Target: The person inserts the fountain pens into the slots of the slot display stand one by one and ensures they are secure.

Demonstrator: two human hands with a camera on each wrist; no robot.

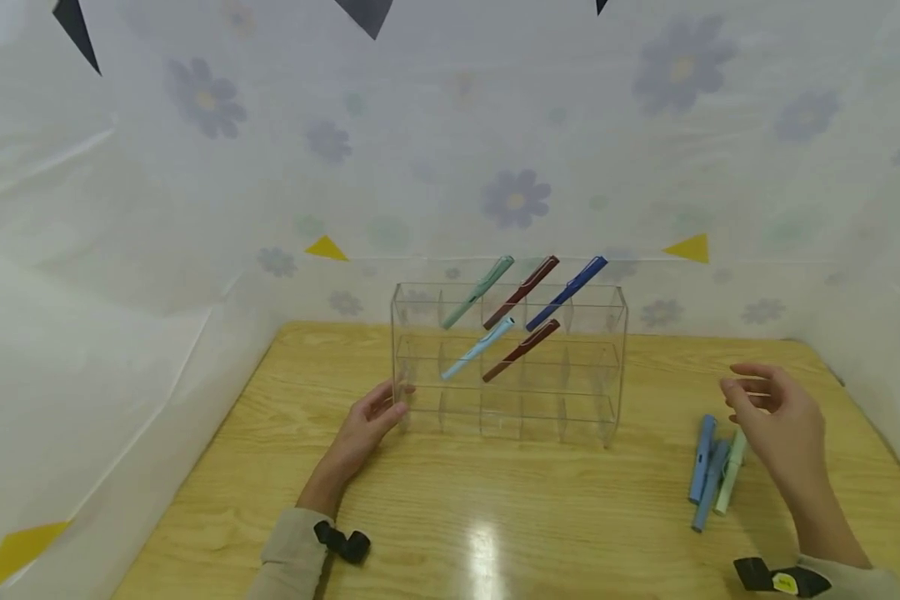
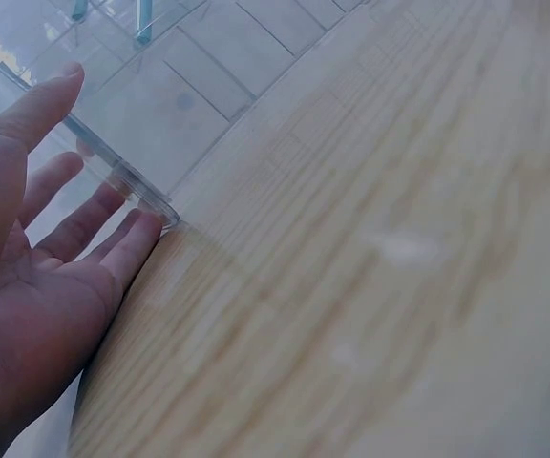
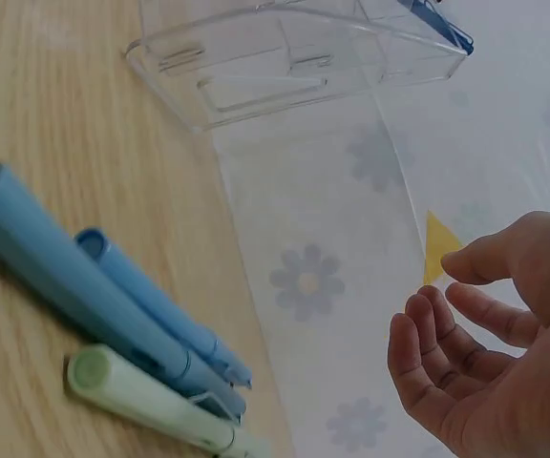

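Observation:
A clear acrylic pen organizer [image 1: 502, 421] with tiered compartments stands on the table. Leaning in its top tier are a mint-green pen [image 1: 478, 292], a dark red pen [image 1: 521, 292] and a dark blue pen [image 1: 567, 293]. One tier lower sit a light blue pen [image 1: 477, 348] and another dark red pen [image 1: 522, 351]. My left hand [image 1: 375, 417] touches the organizer's left side, its fingers extended along the panel and the thumb at the front edge. My right hand [image 1: 783, 421], fingers loosely bent and holding nothing, hovers above and beside the loose pens at the right.
Two blue pens [image 1: 702, 458] and a pale green pen [image 1: 731, 473] lie close together on the wooden table [image 1: 570, 517]. White flowered sheeting [image 1: 435, 167] hangs behind the table and along its sides.

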